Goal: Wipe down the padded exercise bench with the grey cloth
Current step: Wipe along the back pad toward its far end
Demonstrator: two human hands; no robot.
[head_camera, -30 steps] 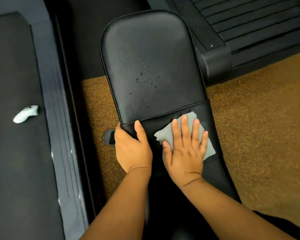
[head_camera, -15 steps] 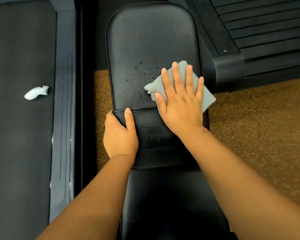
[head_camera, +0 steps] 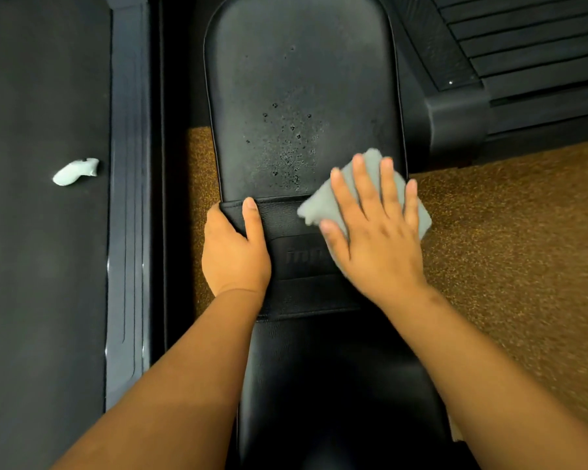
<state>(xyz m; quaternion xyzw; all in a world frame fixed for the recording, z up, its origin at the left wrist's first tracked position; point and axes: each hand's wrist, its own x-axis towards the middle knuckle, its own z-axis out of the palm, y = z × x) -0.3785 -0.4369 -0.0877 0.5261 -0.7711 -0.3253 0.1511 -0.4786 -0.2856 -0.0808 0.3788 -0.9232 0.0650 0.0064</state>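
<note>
My right hand (head_camera: 375, 228) lies flat, fingers spread, palm pressing the cloth (head_camera: 360, 195) onto the bench (head_camera: 302, 79); no pinch, just pressure. The cloth sits centre-right of frame at the bench's right edge, straddling the seam between the upper pad and the strap band (head_camera: 286, 218), with one corner hanging past the edge over the carpet (head_camera: 506, 249).

My left hand (head_camera: 235, 252) is curled over the band's left edge, thumb on top, fingers wrapped out of sight underneath, steadying the bench.

Progress: early to midway, I judge. Droplets (head_camera: 289, 144) are scattered across the middle of the upper pad, just left of and above the cloth, unwiped. The top of the pad looks dry and dull; cannot tell if it has been wiped. The lower seat, bottom centre, shows no cloth contact now.

Writing: embossed letters on the band between my hands, partly covered by the right hand, unreadable.

Small white object (head_camera: 76, 171) at left on a dark mat, well apart.
</note>
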